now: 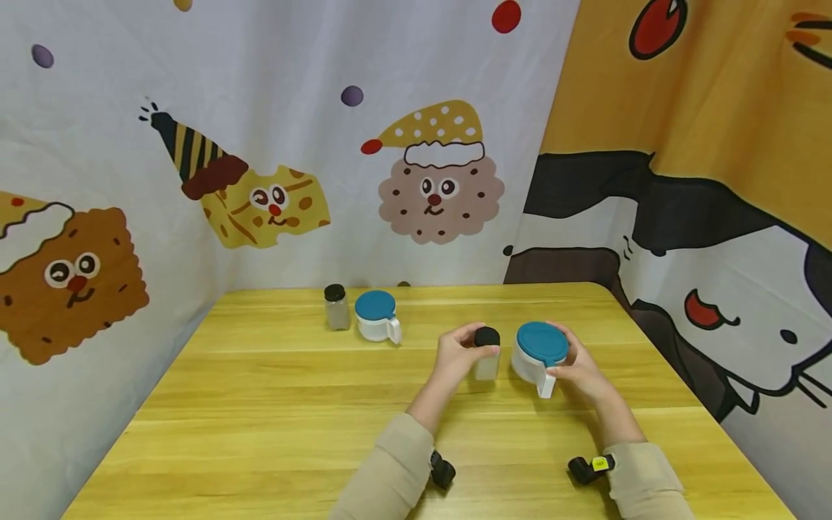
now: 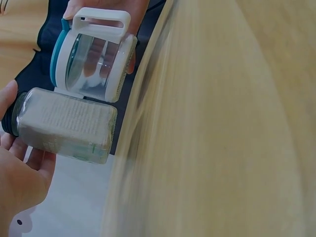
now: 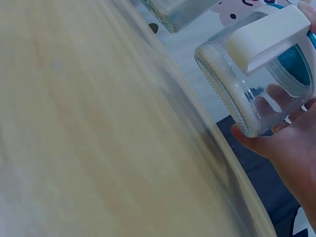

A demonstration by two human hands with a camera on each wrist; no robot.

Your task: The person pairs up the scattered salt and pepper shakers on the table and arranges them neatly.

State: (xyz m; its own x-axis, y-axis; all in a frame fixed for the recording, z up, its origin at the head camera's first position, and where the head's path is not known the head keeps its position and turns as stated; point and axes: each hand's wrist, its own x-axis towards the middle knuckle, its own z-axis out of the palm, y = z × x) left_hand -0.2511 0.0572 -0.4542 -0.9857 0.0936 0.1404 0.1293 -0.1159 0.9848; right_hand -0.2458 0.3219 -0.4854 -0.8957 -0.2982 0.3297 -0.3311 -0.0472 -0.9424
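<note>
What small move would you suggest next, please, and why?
I would perhaps lower the bottle and the jar onto the table: the left hand holds the bottle, the right hand holds the jar, and both bases look raised.

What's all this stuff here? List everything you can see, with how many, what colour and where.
Held bottle: 1, see-through, black cap, in the left hand
Held jar: 1, see-through and white, blue lid, in the right hand
Back bottle: 1, see-through, black cap, far side of table
Back jar: 1, white, blue lid, beside back bottle
Table: 1, yellowish wood, below
Curtain: cartoon-printed, multicoloured, behind table
Wrist cameras: 2, black, at the cuffs
Sleeves: 2, beige, on the arms
Hands: 2, bare, over table
</note>
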